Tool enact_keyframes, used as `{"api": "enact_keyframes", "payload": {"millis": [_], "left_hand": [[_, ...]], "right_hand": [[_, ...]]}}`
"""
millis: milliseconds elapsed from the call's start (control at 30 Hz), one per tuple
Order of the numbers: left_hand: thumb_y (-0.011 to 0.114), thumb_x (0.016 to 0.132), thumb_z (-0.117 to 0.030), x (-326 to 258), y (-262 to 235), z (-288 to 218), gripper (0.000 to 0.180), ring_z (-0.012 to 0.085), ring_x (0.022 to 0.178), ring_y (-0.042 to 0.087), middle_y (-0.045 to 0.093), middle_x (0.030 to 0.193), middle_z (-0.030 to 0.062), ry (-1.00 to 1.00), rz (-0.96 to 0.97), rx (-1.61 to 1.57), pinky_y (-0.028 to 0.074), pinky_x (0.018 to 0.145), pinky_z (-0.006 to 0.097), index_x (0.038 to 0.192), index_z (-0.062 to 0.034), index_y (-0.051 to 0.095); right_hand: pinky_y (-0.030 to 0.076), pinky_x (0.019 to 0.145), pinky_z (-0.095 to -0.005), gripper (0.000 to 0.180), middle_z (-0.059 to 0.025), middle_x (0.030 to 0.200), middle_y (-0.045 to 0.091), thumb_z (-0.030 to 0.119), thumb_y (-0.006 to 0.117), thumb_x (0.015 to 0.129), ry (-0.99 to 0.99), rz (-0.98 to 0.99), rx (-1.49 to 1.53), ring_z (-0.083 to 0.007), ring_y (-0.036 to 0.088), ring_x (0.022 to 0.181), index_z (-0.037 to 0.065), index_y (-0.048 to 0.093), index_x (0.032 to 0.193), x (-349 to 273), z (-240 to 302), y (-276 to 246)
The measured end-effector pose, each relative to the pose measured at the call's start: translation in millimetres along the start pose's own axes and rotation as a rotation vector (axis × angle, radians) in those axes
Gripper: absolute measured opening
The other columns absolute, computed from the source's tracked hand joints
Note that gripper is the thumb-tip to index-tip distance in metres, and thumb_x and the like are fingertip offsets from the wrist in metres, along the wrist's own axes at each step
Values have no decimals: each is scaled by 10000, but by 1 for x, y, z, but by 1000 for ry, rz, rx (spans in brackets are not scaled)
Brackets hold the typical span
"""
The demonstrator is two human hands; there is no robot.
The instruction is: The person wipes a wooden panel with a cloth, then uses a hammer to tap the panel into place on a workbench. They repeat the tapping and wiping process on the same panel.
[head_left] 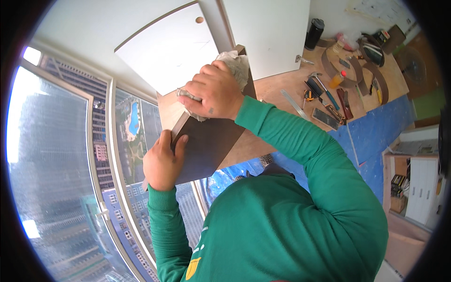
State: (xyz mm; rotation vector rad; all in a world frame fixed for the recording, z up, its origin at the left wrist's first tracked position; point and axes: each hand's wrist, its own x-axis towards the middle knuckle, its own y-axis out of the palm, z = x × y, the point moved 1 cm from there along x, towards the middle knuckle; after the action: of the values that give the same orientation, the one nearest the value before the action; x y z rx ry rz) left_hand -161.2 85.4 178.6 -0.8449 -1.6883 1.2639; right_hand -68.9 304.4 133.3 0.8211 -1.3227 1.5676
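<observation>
A dark brown panel lies tilted on the wooden workbench in front of me, its lighter edge running along its left side. My left hand grips that edge near the panel's close left corner, thumb on the dark face. Farther up, my right hand is closed round a crumpled whitish rag and presses it against the panel's edge. The rag bunches out past the fingers on both sides. Part of the panel is hidden beneath the rag and my right hand.
White boards lean at the back. On the bench at right lie a hammer, a tape measure, a metal ruler, a bottle and curled edging strips. A window stands at left; blue sheeting covers the floor.
</observation>
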Motion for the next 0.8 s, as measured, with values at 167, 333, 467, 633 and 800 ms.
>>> {"api": "enact_keyframes", "payload": {"millis": [167,333,467,633,800], "left_hand": [[708,966,-363,3,2,1,337,417,649,649,655,743,165,-1,12,30,479,549,488,893,-73,553],[708,972,-338,11,6,9,319,401,630,640,635,718,171,-14,30,45,469,555,473,886,-69,559],[700,983,-337,14,8,15,323,381,596,614,610,690,162,-52,46,34,457,551,453,878,-61,570],[681,1001,-329,22,14,24,330,300,535,515,543,651,131,-108,46,36,415,526,398,870,-46,571],[683,1002,-315,26,16,30,319,265,539,484,515,637,124,-127,56,41,396,529,376,902,-28,586]], "right_hand": [[417,777,-407,316,5,661,589,363,747,861,98,-195,-74,-233,562,736,155,604,671,6,-70,-13],[521,721,-392,308,-88,830,684,347,696,975,492,-278,336,-293,655,796,40,683,967,-17,-103,-2],[541,781,-366,341,-128,939,691,360,610,1037,772,-167,474,-307,682,850,36,677,1118,-83,-115,22],[520,864,-450,382,-173,1026,695,365,476,1088,1023,-61,275,-374,659,951,36,664,1136,-210,-131,59],[478,945,-471,427,-166,1100,661,384,379,1118,1027,116,220,-391,613,1058,47,622,1215,-309,-145,73]]}}
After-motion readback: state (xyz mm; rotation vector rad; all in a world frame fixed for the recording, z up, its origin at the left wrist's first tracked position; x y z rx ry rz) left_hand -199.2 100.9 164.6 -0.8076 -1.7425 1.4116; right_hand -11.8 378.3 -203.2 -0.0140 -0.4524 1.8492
